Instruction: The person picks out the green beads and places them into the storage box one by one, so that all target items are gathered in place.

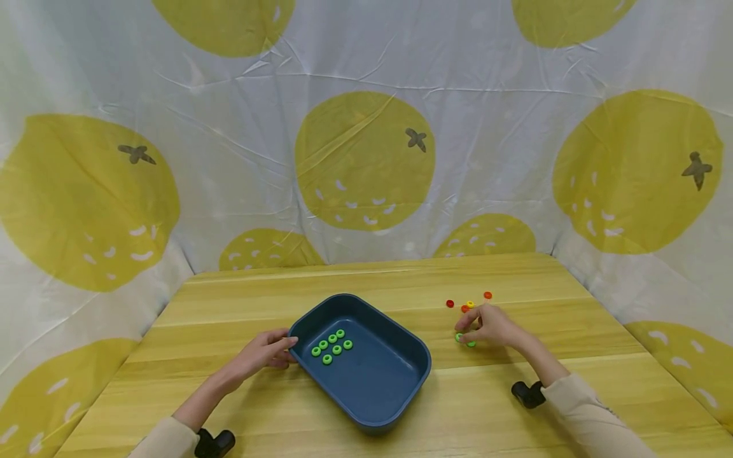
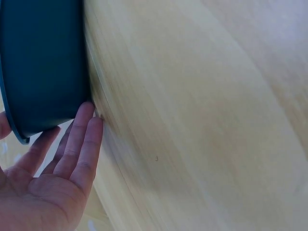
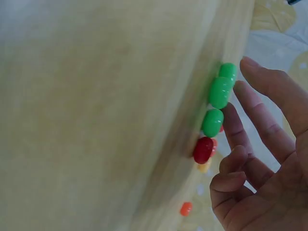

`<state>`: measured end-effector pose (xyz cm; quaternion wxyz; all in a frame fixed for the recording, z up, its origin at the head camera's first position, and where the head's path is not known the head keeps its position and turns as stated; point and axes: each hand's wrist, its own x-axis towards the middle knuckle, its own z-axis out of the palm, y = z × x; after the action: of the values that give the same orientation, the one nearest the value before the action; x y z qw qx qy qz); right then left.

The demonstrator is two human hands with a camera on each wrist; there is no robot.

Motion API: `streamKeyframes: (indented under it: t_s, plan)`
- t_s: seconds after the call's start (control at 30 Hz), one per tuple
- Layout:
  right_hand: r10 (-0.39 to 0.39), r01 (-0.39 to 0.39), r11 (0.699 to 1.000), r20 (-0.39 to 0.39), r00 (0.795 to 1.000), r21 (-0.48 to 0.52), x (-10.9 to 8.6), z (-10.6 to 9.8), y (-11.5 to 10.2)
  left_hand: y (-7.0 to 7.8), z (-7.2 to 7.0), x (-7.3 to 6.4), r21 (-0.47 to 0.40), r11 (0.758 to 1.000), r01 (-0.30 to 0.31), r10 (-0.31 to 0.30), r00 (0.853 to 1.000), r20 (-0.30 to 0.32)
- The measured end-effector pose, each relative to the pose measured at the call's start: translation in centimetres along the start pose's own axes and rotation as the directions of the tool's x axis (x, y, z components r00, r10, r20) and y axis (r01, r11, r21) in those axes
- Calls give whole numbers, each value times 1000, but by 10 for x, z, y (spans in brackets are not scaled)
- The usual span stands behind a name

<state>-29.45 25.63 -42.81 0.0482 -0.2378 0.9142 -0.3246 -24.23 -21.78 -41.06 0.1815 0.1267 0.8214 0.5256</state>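
A deep dark-blue tray (image 1: 378, 381) stands at an angle on the table, with several green ring beads (image 1: 333, 339) lying toward its left end. My left hand (image 1: 268, 349) grips the tray's left corner, thumb over the rim; in the left wrist view its fingers (image 2: 79, 144) reach along the outer wall and under it. To the right of the tray, my right hand (image 1: 489, 324) is low over loose green beads (image 1: 471, 344). Seen from the right wrist, thumb and forefinger are spread beside the green beads (image 3: 220, 92), with nothing pinched between them.
Just beyond the right hand lie a dark red bead (image 1: 450, 304), a yellow bead (image 1: 471, 305) and orange-red beads (image 1: 488, 295). The wooden table (image 1: 240, 299) ends at a white curtain (image 1: 240, 159) printed with yellow fruit, which also hangs along both sides.
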Motion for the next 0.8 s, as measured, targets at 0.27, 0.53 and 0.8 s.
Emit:
streamKeyframes:
  t_s: [0.27,0.53,0.8]
  plan:
    - [-4,4,1000,6,1000,30,-1,6,4,1,1,-1,-2,1000,-10,10,1000,6]
    - [-6,6,1000,-12,1000,10,-1,4,0,-1,1,-1,-1,1000,12,-12,1000,-13]
    - [-73,69,996,-71,995,-56,10,-21,-21,-2,2,-1,7,1000,9,-9,1000,-15]
